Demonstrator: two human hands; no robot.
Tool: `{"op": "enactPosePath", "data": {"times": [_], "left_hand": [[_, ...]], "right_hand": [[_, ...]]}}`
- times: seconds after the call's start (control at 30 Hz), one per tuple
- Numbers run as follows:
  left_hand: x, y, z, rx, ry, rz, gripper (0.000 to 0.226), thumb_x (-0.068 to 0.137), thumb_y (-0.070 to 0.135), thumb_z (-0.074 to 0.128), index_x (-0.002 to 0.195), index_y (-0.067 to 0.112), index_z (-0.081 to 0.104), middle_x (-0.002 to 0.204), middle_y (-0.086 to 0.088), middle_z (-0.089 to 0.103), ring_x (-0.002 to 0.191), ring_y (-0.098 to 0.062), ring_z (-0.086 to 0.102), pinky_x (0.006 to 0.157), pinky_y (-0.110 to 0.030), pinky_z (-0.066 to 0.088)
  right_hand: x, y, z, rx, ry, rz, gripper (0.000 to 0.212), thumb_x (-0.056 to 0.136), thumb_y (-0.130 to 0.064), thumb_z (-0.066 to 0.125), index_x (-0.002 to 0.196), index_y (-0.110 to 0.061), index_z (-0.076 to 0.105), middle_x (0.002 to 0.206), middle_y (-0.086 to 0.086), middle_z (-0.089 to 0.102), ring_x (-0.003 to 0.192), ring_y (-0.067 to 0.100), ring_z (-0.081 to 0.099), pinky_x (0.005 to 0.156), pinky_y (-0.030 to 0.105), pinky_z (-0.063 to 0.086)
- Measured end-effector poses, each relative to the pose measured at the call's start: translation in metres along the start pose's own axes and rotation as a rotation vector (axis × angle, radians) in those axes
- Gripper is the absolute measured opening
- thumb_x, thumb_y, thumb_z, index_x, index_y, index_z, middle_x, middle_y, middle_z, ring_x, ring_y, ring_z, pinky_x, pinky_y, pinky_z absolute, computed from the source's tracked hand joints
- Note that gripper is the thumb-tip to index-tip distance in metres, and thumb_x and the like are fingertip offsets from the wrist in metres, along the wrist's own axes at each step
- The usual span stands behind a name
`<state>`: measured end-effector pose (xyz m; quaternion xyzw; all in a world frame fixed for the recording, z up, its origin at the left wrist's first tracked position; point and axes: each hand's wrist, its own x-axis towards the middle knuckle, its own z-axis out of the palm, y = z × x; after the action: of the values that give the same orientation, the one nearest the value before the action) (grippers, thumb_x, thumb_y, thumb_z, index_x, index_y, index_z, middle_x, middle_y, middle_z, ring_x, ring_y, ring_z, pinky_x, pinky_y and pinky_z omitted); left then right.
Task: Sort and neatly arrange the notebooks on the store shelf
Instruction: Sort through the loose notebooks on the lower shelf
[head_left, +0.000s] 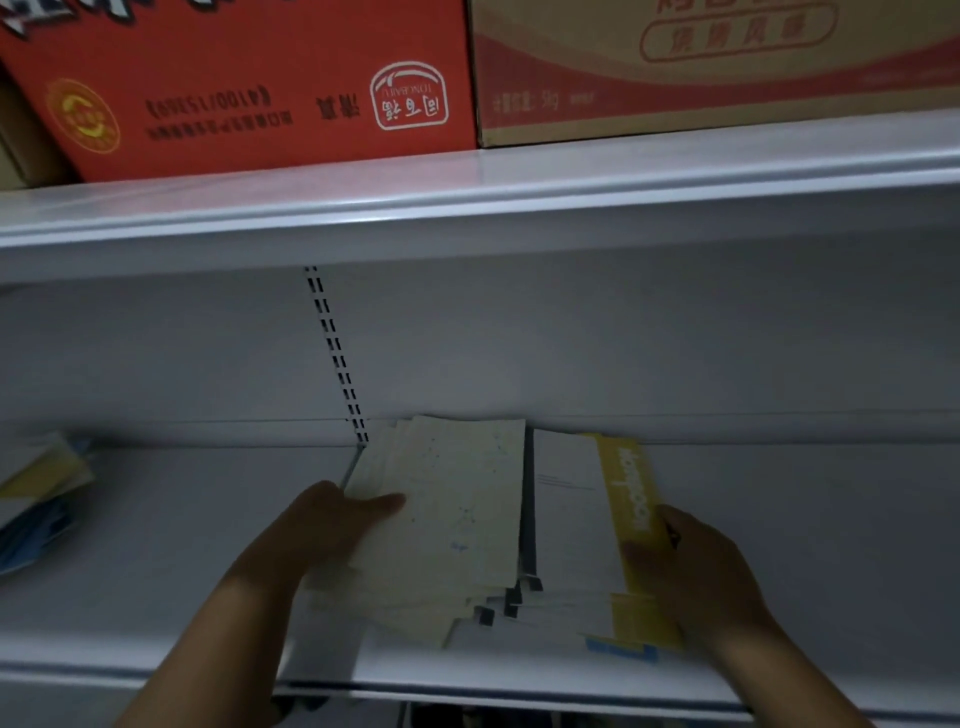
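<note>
Left hand is gripping the cream notebooks, thumb on top. Right hand is clasping the yellow-edged notebooks. Both fanned stacks are lying on the shelf, just right of the slotted rail. Uneven squeezing is probably risking loose copies sliding off the front.

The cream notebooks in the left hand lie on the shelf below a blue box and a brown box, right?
Not quite: the head view shows a red box, not a blue one. The cream notebooks in the left hand do lie below it and the brown box.
</note>
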<state>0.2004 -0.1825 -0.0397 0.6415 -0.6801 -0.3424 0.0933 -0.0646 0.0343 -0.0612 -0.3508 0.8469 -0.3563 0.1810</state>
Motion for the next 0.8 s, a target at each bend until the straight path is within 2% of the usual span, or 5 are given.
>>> {"op": "enactPosePath", "data": {"times": [0.17, 0.37, 0.47, 0.53, 0.8], "left_hand": [[-0.003, -0.004, 0.009, -0.111, 0.002, 0.013, 0.102, 0.035, 0.083, 0.064, 0.105, 0.008, 0.064, 0.085, 0.0, 0.066, 0.072, -0.015, 0.065, 0.044, -0.019, 0.047], [-0.026, 0.001, 0.009, -0.128, -0.039, 0.017, 0.093, 0.061, 0.079, 0.054, 0.12, 0.008, 0.057, 0.107, -0.004, 0.065, 0.078, -0.011, 0.065, 0.049, -0.017, 0.048], [-0.035, 0.001, 0.003, -0.116, -0.017, 0.002, 0.083, 0.081, 0.064, 0.049, 0.141, 0.008, 0.035, 0.136, -0.012, 0.049, 0.106, -0.021, 0.06, 0.079, -0.024, 0.053], [-0.04, -0.002, -0.005, -0.044, -0.01, 0.069, 0.075, 0.087, 0.049, 0.053, 0.147, 0.016, 0.022, 0.15, -0.013, 0.032, 0.13, -0.028, 0.043, 0.105, -0.032, 0.04], [-0.016, -0.087, -0.075, 0.071, 0.113, 0.257, 0.063, 0.089, 0.047, 0.05, 0.144, 0.027, 0.026, 0.148, 0.0, 0.039, 0.131, -0.017, 0.042, 0.092, -0.018, 0.03]], "right_hand": [[0.001, 0.008, -0.001, -0.019, -0.037, 0.02, 0.053, 0.077, -0.03, 0.069, 0.126, -0.015, 0.056, 0.125, 0.008, 0.063, 0.112, 0.024, 0.059, 0.094, 0.032, 0.047], [-0.001, 0.009, -0.013, -0.07, -0.121, 0.028, 0.056, 0.083, -0.037, 0.063, 0.133, -0.018, 0.049, 0.133, 0.009, 0.056, 0.12, 0.027, 0.053, 0.101, 0.036, 0.042], [-0.003, -0.005, -0.015, -0.075, -0.113, 0.004, 0.057, 0.08, -0.026, 0.069, 0.132, -0.009, 0.049, 0.139, 0.017, 0.048, 0.126, 0.035, 0.045, 0.105, 0.043, 0.034], [-0.008, -0.022, -0.01, -0.05, -0.022, -0.063, 0.054, 0.075, -0.015, 0.074, 0.125, -0.004, 0.055, 0.142, 0.021, 0.044, 0.13, 0.038, 0.041, 0.108, 0.044, 0.03], [-0.051, -0.128, 0.084, -0.063, -0.072, -0.383, 0.043, 0.078, -0.027, 0.071, 0.119, -0.026, 0.059, 0.144, -0.002, 0.046, 0.13, 0.019, 0.044, 0.107, 0.031, 0.033]]}}
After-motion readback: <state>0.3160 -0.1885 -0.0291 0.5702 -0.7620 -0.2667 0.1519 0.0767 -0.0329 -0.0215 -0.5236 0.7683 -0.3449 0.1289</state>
